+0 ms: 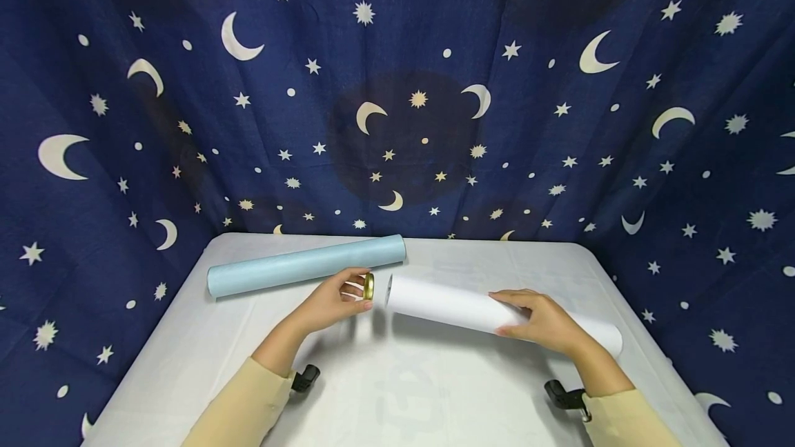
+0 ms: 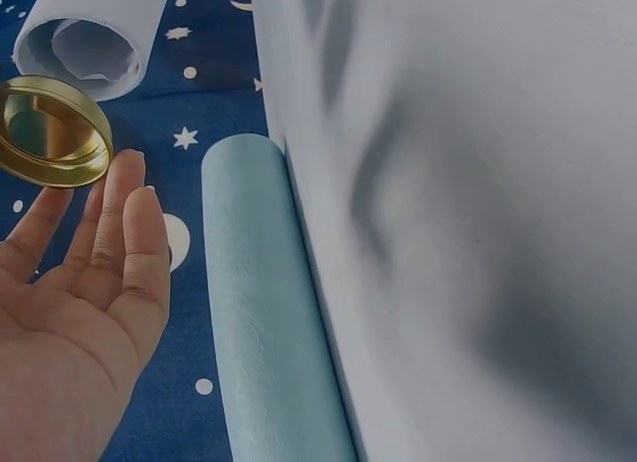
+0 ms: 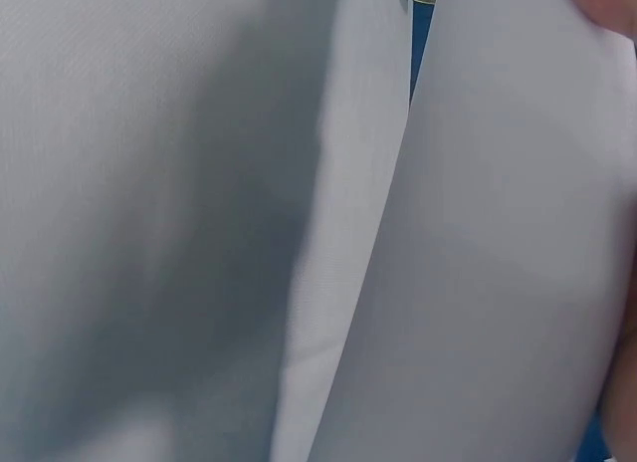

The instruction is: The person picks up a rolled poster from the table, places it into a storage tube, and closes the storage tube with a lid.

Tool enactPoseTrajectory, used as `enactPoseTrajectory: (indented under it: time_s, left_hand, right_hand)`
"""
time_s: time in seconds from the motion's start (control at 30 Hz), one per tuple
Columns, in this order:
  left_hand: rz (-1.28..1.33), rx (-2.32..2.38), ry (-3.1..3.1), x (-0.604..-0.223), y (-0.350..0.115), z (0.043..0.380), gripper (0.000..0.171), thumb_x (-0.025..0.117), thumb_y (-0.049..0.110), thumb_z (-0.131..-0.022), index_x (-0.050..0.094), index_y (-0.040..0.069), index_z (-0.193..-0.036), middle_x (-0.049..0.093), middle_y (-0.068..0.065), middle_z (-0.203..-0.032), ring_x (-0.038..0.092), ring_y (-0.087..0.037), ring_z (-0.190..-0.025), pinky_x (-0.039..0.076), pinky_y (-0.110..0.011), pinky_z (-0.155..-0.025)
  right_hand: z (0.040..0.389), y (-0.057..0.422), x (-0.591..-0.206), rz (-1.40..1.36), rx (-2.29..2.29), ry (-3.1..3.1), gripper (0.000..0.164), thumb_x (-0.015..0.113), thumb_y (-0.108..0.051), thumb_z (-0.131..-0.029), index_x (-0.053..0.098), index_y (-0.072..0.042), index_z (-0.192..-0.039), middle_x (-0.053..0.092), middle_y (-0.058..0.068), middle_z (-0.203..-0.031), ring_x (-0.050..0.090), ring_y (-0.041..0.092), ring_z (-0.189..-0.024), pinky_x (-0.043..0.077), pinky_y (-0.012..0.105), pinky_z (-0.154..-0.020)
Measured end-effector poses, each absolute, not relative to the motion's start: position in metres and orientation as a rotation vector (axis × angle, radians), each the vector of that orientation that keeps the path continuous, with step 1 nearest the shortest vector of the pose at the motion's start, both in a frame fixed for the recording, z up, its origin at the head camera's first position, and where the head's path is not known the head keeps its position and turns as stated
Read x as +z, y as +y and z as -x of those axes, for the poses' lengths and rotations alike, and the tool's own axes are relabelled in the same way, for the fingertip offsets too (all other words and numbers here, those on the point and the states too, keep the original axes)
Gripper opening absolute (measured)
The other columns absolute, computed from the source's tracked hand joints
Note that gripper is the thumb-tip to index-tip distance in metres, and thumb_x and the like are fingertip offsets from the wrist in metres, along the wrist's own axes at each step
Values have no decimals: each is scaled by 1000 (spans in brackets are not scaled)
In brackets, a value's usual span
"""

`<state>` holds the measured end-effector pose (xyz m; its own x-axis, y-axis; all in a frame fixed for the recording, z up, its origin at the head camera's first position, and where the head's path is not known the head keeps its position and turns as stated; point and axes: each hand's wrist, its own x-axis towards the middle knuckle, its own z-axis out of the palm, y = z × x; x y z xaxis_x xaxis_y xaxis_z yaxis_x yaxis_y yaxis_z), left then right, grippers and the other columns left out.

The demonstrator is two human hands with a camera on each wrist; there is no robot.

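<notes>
My left hand (image 1: 326, 303) pinches a gold metal lid (image 1: 369, 286) on edge between thumb and fingers. The lid's hollow, shiny inside shows in the left wrist view (image 2: 50, 133). A short gap to its right is the open end of a long white tube (image 1: 441, 301), slightly raised at that end. My right hand (image 1: 546, 324) grips the tube past its middle, thumb on the near side and fingers over the far side. Looking into the tube's mouth (image 2: 134, 79), I see a pale lining or rolled sheet. The tube's white side (image 3: 478, 243) fills much of the right wrist view.
A light blue roll (image 1: 304, 266) lies slantwise on the white-covered table (image 1: 397, 392), behind my left hand. Dark blue cloth (image 1: 397, 40) with moons and stars hangs round the back and sides. Each wrist carries a black camera mount (image 1: 306, 378).
</notes>
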<state>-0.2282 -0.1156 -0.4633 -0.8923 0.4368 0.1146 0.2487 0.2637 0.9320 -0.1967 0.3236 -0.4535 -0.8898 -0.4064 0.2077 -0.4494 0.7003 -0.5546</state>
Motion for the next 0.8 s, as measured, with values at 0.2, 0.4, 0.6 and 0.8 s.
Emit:
enactPoseTrajectory:
  time_s: [0.2, 0.4, 0.6, 0.8]
  left_hand:
    - [-663, 1690, 2336, -462, -108, 229, 69, 79, 16, -89, 45, 1, -146, 56, -18, -130, 60, -32, -112, 52, -42, -95]
    - [-670, 1656, 2345, -462, -105, 231, 66, 80, 24, -87, 50, 7, -144, 58, -11, -126, 61, -24, -109, 53, -35, -94]
    - [-662, 1647, 2330, -462, -104, 232, 69, 82, 27, -86, 50, 9, -144, 59, -7, -125, 61, -23, -110, 53, -35, -94]
    - [-674, 1647, 2295, -464, -103, 235, 69, 81, 24, -87, 48, 5, -145, 59, -9, -125, 61, -24, -111, 52, -35, -95]
  right_hand:
    - [196, 322, -453, -708, 934, -2837, 67, 89, -45, -72, 68, -24, -131, 66, 1, -130, 58, 21, -116, 52, 26, -87]
    - [195, 319, -453, -716, 944, -2836, 66, 90, -43, -72, 68, -23, -131, 66, 1, -130, 59, 20, -115, 52, 27, -87]
    - [196, 317, -452, -720, 924, -2834, 67, 90, -42, -72, 68, -23, -132, 66, 0, -129, 59, 19, -114, 52, 30, -87]
    - [196, 315, -452, -739, 928, -2821, 67, 90, -43, -71, 69, -22, -131, 66, -1, -129, 59, 18, -114, 52, 29, -87]
